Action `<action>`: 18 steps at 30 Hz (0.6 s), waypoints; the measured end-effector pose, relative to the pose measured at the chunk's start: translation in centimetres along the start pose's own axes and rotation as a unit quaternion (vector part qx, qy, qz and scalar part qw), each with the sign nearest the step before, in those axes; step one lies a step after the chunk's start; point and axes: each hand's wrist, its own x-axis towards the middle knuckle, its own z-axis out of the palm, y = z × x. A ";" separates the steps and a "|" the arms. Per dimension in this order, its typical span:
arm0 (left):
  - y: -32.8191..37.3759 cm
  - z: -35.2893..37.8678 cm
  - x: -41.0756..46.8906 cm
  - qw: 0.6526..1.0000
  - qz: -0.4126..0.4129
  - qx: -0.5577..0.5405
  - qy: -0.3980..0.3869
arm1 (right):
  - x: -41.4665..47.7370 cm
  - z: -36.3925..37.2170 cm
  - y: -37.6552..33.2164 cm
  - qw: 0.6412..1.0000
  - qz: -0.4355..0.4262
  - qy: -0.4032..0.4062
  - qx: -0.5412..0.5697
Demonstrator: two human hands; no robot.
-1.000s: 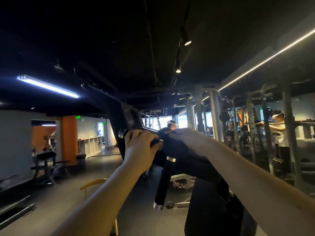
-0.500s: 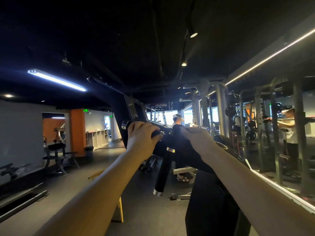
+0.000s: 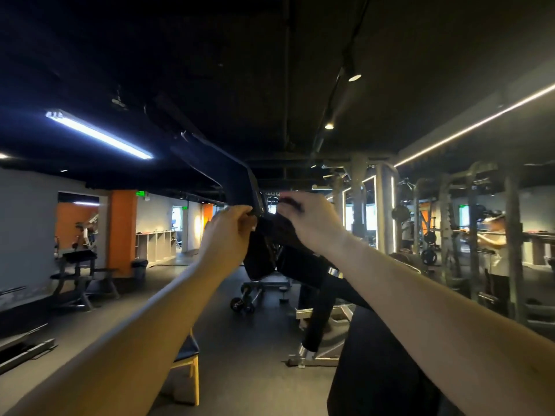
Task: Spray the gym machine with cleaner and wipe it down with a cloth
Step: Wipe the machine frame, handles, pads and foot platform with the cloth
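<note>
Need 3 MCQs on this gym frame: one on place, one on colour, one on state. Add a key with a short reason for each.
1. The left hand and right hand are:
A. raised at the black metal machine arm
B. resting on a yellow wooden chair
C. down at the floor

2. The square pillar at the left is:
A. green
B. orange
C. blue

3. The right hand is:
A. spread flat
B. curled on a dark cloth
C. out of view

Key:
1 A: both forearms reach up and the hands meet at the arm's lower end.
2 B: the pillar's faces are plainly orange against the pale walls.
3 B: its fingers and thumb close on dark fabric, though the spot is blurred.
</note>
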 end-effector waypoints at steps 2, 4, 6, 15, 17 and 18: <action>-1.2 -0.3 0.5 0.991 -0.025 -0.123 -0.037 | 0.7 2.5 -1.1 1.000 0.014 0.014 0.008; -2.1 -0.6 0.9 0.979 -0.023 -0.191 -0.069 | 1.1 4.1 -1.6 1.000 0.015 -0.002 -0.026; -2.7 -0.7 1.2 0.963 -0.016 -0.243 -0.113 | 0.8 4.7 -1.3 0.996 0.006 -0.027 -0.081; -5.0 0.0 2.7 0.932 -0.004 -0.314 -0.178 | -2.8 1.1 0.5 0.944 0.075 0.001 -0.321; -5.2 -0.1 2.8 0.924 -0.002 -0.328 -0.196 | -2.1 1.1 -0.4 0.935 0.071 0.007 -0.347; -5.2 -0.1 2.8 0.920 0.001 -0.334 -0.204 | -1.6 1.7 -1.0 0.938 0.062 0.024 -0.339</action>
